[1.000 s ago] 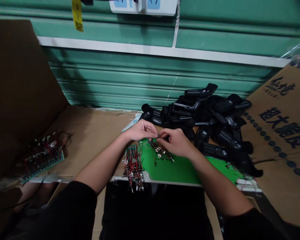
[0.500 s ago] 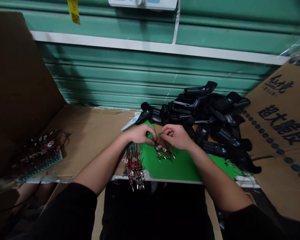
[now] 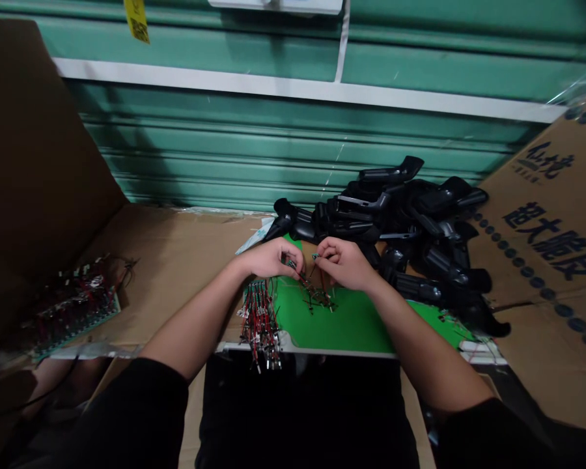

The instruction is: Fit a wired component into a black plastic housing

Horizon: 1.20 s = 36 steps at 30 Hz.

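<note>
Over the green mat (image 3: pixel 342 329), my left hand (image 3: pixel 276 258) is closed on a small wired circuit board (image 3: pixel 291 264). Its red and black leads and small connectors (image 3: pixel 317 294) dangle below the fingers. Close beside it, my right hand (image 3: pixel 342 262) pinches another small green circuit board (image 3: pixel 315 256) between thumb and forefinger, with a wire running down from it. Just left of the mat, below my left wrist, lies a row of wired boards (image 3: pixel 260 319), their red and black leads hanging past the table's front edge.
Black plastic handle-like housings (image 3: pixel 415 221) are heaped at the back right. A larger batch of wired boards (image 3: pixel 73 309) lies on the cardboard (image 3: pixel 176 260) at left. Cardboard walls stand left (image 3: pixel 29 143) and right (image 3: pixel 561 260); a green corrugated shutter (image 3: pixel 224 156) closes the back.
The small board in my right hand has turned slightly, and its wire now hangs more plainly. The leads under my left hand have swung and bunched together. Both hands stay near the same place.
</note>
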{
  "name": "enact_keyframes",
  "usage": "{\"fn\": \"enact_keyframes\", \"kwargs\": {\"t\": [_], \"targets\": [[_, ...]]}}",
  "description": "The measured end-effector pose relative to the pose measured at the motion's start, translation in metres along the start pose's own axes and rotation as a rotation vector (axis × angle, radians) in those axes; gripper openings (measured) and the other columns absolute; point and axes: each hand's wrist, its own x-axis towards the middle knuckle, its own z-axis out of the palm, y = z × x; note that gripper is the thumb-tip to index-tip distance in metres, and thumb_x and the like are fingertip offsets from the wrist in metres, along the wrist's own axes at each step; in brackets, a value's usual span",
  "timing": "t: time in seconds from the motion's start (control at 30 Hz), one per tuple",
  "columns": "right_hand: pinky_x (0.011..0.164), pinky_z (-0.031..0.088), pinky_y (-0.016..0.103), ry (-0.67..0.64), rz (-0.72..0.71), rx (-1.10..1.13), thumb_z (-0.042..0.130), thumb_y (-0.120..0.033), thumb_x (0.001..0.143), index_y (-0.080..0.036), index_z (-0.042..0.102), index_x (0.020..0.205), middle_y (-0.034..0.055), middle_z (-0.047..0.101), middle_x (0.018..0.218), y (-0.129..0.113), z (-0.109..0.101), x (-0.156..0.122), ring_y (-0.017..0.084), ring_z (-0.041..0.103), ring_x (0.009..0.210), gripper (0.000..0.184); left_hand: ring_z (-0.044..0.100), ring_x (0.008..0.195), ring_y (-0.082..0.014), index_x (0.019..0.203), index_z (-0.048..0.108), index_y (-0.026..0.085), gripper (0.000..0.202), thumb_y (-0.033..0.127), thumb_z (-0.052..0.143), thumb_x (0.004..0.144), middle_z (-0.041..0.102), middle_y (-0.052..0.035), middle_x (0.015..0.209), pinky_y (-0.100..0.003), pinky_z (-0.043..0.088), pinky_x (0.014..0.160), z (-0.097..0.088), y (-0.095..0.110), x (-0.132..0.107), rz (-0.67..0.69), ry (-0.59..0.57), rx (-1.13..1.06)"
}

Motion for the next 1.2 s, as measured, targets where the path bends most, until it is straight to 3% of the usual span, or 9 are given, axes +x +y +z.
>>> {"fn": "enact_keyframes", "kwargs": {"t": [0.1,0.23,0.47,0.67,1.0,1.2], "targets": [[0.037,0.044,0.021,-0.020,0.048,0.115,0.072,-0.029,0.078,-0.021,0.056,0.092,-0.0038,0.064,0.072,-0.003,0.000,0.000,0.011,0.059,0.045,0.023,0.069,0.087,-0.0141,0.080,0.075,0.012,0.013,0.022,0.083,0.078,0.075,-0.0091,0.091,-0.028,0.054,0.085,-0.003,0.006,-0.003,0.005,0.004,-0.088],[0.037,0.047,0.022,-0.005,0.039,0.163,0.075,-0.028,0.077,-0.020,0.056,0.094,-0.0044,0.063,0.073,-0.005,-0.001,0.000,0.011,0.059,0.044,0.026,0.070,0.079,-0.0132,0.072,0.073,0.010,0.019,0.024,0.085,0.076,0.076,-0.0124,0.092,-0.027,0.059,0.076,-0.010,0.010,-0.009,0.018,0.029,-0.221],[0.045,0.051,0.024,-0.162,0.036,0.170,0.078,-0.033,0.080,-0.018,0.064,0.115,-0.0037,0.062,0.079,-0.001,-0.003,0.001,0.011,0.062,0.051,0.040,0.071,0.078,-0.0135,0.068,0.070,0.009,0.021,0.020,0.087,0.073,0.075,-0.0125,0.089,-0.025,0.061,0.073,-0.019,0.007,-0.011,0.059,0.114,-0.260],[0.057,0.048,0.024,-0.258,-0.107,-0.139,0.076,-0.036,0.087,-0.015,0.075,0.089,0.0015,0.068,0.071,-0.003,-0.004,-0.001,0.012,0.061,0.058,0.021,0.070,0.076,-0.0126,0.067,0.070,0.010,0.020,0.020,0.086,0.073,0.074,-0.0114,0.087,-0.025,0.061,0.073,-0.018,0.008,-0.009,0.077,0.134,-0.241],[0.061,0.043,0.023,-0.041,-0.212,-0.250,0.071,-0.023,0.084,-0.016,0.073,0.079,-0.0002,0.066,0.068,0.005,0.003,0.001,0.011,0.056,0.062,0.009,0.070,0.077,-0.0135,0.067,0.069,0.011,0.018,0.020,0.084,0.072,0.075,-0.0112,0.087,-0.025,0.059,0.072,-0.018,0.004,-0.009,0.066,0.144,-0.210],[0.058,0.038,0.023,0.018,-0.258,-0.262,0.071,-0.020,0.079,-0.015,0.071,0.076,-0.0030,0.058,0.062,0.002,0.009,-0.001,0.009,0.048,0.057,0.006,0.070,0.078,-0.0132,0.068,0.069,0.011,0.016,0.016,0.083,0.073,0.075,-0.0106,0.087,-0.026,0.057,0.075,-0.016,0.003,-0.007,0.101,0.175,-0.196]]}}
